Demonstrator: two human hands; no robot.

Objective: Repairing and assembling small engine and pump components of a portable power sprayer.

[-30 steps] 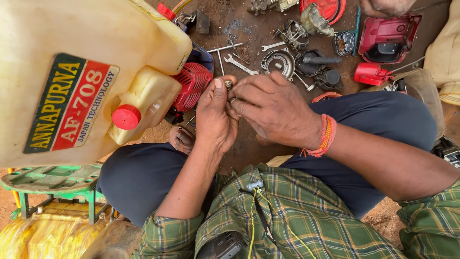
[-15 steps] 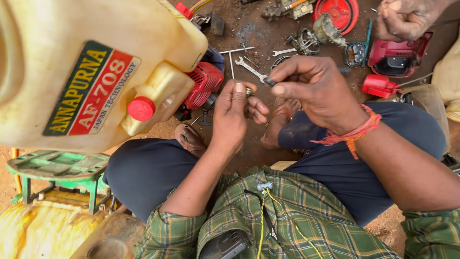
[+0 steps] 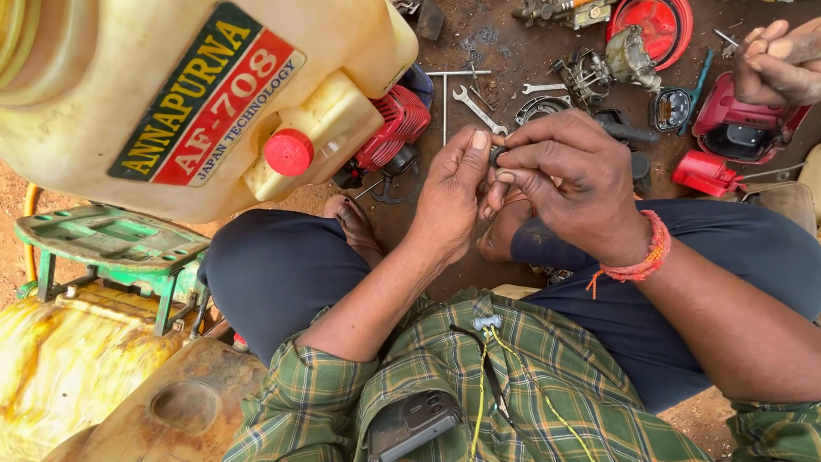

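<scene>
Plainly, the person sat cross-legged on the bare red earth so that everything lay within arm's reach. The left hand (image 3: 451, 192) and the right hand (image 3: 571, 175) met above the knees, raised clear of the lap, I judged so the eyes could follow fine work. Between them sat a small dark part (image 3: 497, 155), round as far as I could tell, too small to name. The left thumb and fingertips were pinched shut on one side of it, and the right hand's fingers were closed down on the other, so both grips were clamped on that same piece with no gap showing.

An orange thread bracelet (image 3: 637, 261) circled the right wrist. Beside the left knee stood a cream sprayer tank (image 3: 184, 90) with a red cap (image 3: 288, 151), and a red engine (image 3: 392, 128) was tucked under it. Beyond the hands, wrenches (image 3: 479, 107) and engine parts (image 3: 599, 68) were spread on the ground, with red housings (image 3: 727, 128) near another person's hand (image 3: 778, 60) at the upper right corner.
</scene>
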